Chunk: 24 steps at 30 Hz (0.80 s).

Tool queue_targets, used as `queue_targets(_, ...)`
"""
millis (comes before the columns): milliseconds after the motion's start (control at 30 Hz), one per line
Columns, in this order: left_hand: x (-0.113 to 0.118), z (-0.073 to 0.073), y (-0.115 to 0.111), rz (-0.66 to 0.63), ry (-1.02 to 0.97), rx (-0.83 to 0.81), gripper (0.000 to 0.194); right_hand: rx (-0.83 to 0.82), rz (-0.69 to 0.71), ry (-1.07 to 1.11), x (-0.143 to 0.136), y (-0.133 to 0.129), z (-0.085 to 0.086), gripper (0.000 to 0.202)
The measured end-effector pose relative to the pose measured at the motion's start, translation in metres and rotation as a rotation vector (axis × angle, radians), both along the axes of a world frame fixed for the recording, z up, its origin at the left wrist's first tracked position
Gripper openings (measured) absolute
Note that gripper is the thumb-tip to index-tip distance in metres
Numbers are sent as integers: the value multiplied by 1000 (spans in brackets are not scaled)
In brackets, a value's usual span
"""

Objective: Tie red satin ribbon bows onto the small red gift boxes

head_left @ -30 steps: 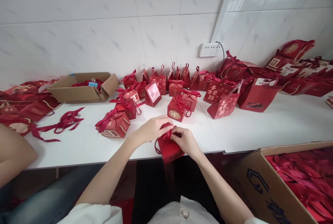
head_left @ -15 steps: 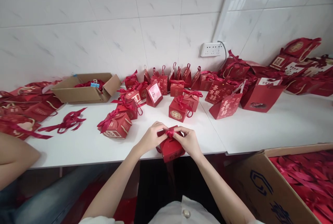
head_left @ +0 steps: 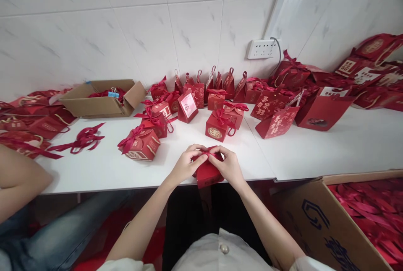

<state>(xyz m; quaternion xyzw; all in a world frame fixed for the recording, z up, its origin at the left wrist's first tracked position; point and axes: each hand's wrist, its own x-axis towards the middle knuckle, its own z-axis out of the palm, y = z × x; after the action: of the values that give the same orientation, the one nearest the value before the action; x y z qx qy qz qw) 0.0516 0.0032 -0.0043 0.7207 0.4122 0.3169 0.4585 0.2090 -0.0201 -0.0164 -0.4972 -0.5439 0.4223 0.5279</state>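
Note:
A small red gift box (head_left: 210,174) sits at the front edge of the white table (head_left: 176,178), between my hands. Across its top runs a red ribbon (head_left: 208,153), mostly covered by my fingers. From the left, my left hand (head_left: 191,162) pinches the ribbon between thumb and fingers. My right hand (head_left: 226,164) pinches it from the other side, the thumbs nearly meeting over the knot. Just behind stands a red box with a bow and gold emblem (head_left: 215,130). Left of my hands is another bowed box with rope handles (head_left: 143,147).
Several red gift boxes (head_left: 188,107) line the wall. A small open carton (head_left: 94,107) stands back left, with loose ribbons (head_left: 83,139) before it. At lower right, a large carton (head_left: 308,216) holds red ribbons. Another person's arm (head_left: 22,174) rests at the left edge.
My thumbs and fingers have drawn closer together over the ribbon, and its bow is now more covered. The view has tilted slightly downward.

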Motion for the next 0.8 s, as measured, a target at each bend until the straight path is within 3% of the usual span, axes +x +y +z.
queue_targets(233, 1, -10, 5, 8, -119, -92, 31, 0, 223, -58, 16, 8, 4, 15)
queue_targets(400, 2, -15, 7, -3, -240, -150, 25, 48, 111, -91, 10, 7, -2, 10)
queue_targets(533, 2, -17, 7, 35, -288, -171, 23, 230, -39, -244, 12, -2, -2, 5)
queue_targets(700, 2, -18, 7, 60, -302, -175, 24, 426, 5, -549, 19, -16, 0, 8)
queue_targets(800, 3, -17, 7, 41, -271, -157, 26, 491, -59, -622, 16, -17, -3, 7)
